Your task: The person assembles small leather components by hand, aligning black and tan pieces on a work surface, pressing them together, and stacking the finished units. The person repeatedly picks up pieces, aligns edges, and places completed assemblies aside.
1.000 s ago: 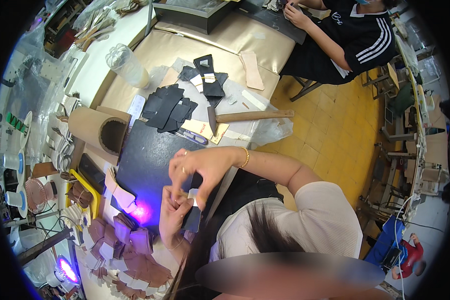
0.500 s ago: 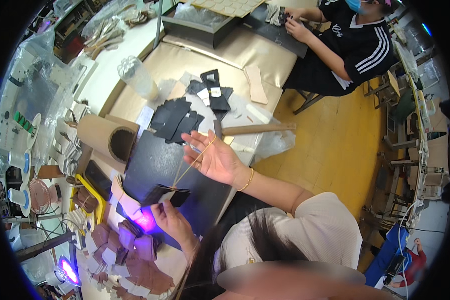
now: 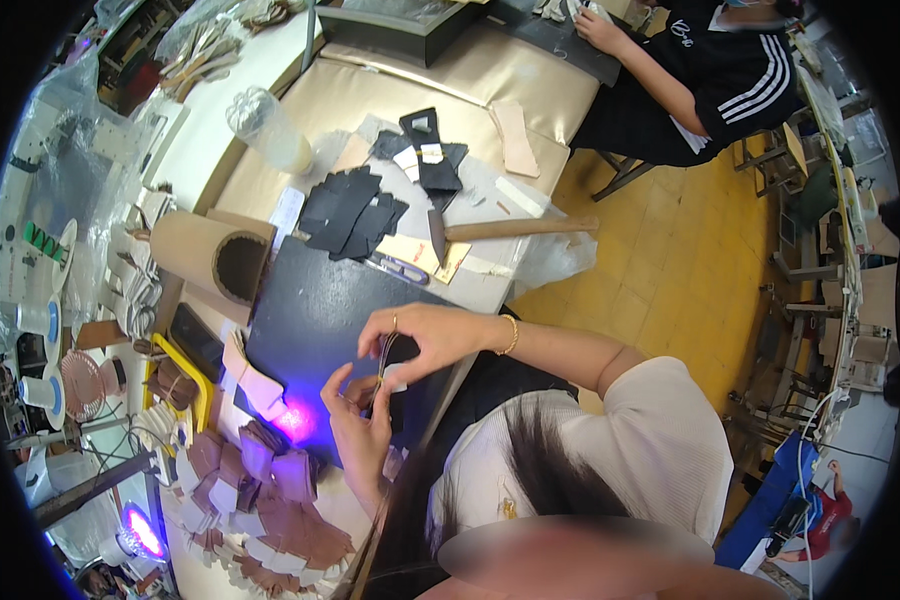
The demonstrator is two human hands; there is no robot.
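A thin stack of black flat pieces (image 3: 401, 349), seen partly edge-on, is held between my two hands above the dark work board. My right hand (image 3: 435, 338) comes from the right, its fingers over the stack's top and its thumb against the near side. From below, my left hand (image 3: 362, 428) grips the lower edge with thumb and fingers, partly curled. A thin tan rubber band (image 3: 379, 381) shows at the stack near the left fingertips; most of it is hidden. A pale piece shows beside the right thumb.
On the dark board (image 3: 320, 300) falls a violet lamp's glow. Beyond lie black cut pieces (image 3: 350, 215), a hammer (image 3: 515, 229) and a cutter knife (image 3: 403, 268). Brown bundled pieces (image 3: 290, 525), a yellow tray (image 3: 202, 405) and a cardboard tube (image 3: 195, 255) stand left. A co-worker (image 3: 690, 85) sits far right.
My right hand has come down from stretching the rubber band to gripping the stack. The stack has tipped and moved up and right, and my left hand has shifted with it.
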